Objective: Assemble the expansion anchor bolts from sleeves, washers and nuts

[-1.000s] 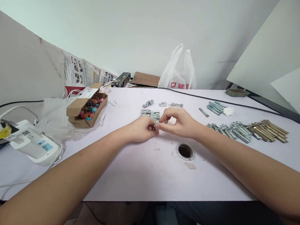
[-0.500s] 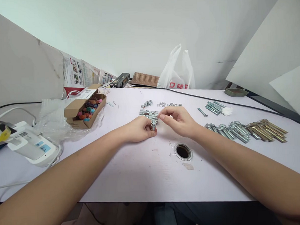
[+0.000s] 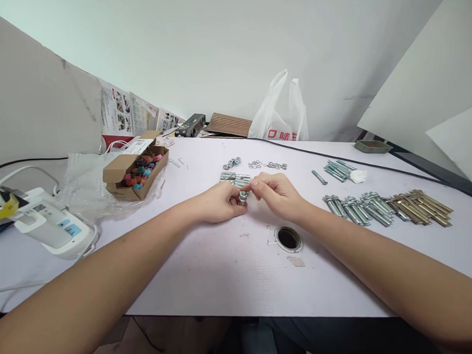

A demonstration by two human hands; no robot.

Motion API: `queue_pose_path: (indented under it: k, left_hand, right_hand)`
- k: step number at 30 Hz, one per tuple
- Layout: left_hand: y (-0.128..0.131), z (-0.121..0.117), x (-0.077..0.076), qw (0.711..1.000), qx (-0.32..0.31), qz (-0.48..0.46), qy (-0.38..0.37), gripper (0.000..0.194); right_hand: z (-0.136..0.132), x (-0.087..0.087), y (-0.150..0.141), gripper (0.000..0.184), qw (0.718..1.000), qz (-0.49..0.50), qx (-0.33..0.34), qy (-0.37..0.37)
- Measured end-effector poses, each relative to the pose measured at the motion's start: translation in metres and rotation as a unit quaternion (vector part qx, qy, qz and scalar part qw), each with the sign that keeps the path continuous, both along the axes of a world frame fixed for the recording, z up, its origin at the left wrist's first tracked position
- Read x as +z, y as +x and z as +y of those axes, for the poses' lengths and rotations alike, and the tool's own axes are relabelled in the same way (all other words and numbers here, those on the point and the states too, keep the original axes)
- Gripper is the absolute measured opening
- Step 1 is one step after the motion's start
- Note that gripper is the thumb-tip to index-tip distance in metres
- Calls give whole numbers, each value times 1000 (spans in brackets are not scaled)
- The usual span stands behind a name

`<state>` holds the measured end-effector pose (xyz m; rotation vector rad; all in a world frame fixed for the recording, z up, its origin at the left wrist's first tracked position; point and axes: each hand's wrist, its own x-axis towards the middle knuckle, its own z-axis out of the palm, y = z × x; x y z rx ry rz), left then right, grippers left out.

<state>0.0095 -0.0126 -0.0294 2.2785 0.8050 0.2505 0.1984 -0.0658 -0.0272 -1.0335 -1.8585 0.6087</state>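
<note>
An expansion bolt [image 3: 243,197] with a nut at its top stands nearly upright in my left hand [image 3: 220,202], whose fingers are closed round it. My right hand [image 3: 276,194] is just to the right, thumb and fingers bent together, with a fingertip at the bolt's upper end. Whether anything small sits between those fingers is hidden. Directly behind the hands lie several metal sleeves [image 3: 228,176], partly covered by my fingers. Farther back are a cluster of nuts [image 3: 232,163], thin rings [image 3: 255,164] and washers [image 3: 277,166].
To the right lie silver expansion bolts [image 3: 357,210], brass-coloured ones [image 3: 422,206] and plain bolts [image 3: 337,170]. A round hole [image 3: 289,239] opens in the table near my right forearm. A cardboard box [image 3: 121,191] and white power adapter [image 3: 54,232] stand left; a plastic bag [image 3: 280,115] stands behind.
My right hand's fingers have moved slightly left, onto the top of the bolt. My left hand keeps its hold. The whole view has shifted slightly.
</note>
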Motion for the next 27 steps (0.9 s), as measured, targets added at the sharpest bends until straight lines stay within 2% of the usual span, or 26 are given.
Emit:
queue_pose_path:
  k: [2,4,7,9,12,14,16,18,20,22,24,25,27]
  left_hand:
    - [0,0,-1,1000,12,2,-5,25]
    - [0,0,-1,1000,16,0,-14,24]
    - [-1,-1,0,1000,6,-7,-15,22]
    - [-1,-1,0,1000,-2,-16,-14,22]
    - [-1,0,-1,999,8,-19,-31,23]
    - [-1,1,-3,999,18,-18,-43,24]
    - [-1,2,-4,999,17,-18,-42,25]
    - [-1,3,-5,999,6,-29,-33,24]
    - [-1,4,-5,999,-8,-39,-30,23]
    - [-2,4,-5,999,-8,-30,-36,23]
    - [-2,4,-4,999,6,-8,-39,26]
    - [-1,4,-3,999,12,2,-38,27]
    - [-1,4,-2,999,13,5,-32,28]
  right_hand:
    - [1,-1,2,55,999,13,-44,6]
    - [1,0,3,54,998,19,-60,2]
    - [1,0,2,39,1000,8,-3,-17]
    - [0,1,0,42,999,-4,33,-26]
    - [-1,1,1,61,999,29,-26,-9]
    - [-1,2,2,61,996,54,-68,5]
    - [-1,2,2,49,998,39,-52,1]
    - [0,2,0,39,1000,2,1,-15]
    - [-1,1,0,44,999,-19,29,-24]
    - [-1,0,1,59,1000,4,-3,-15]
    - [-1,0,3,65,998,44,-55,0]
    - [0,0,3,63,996,53,-66,1]
    - [0,0,3,51,998,40,-43,-11]
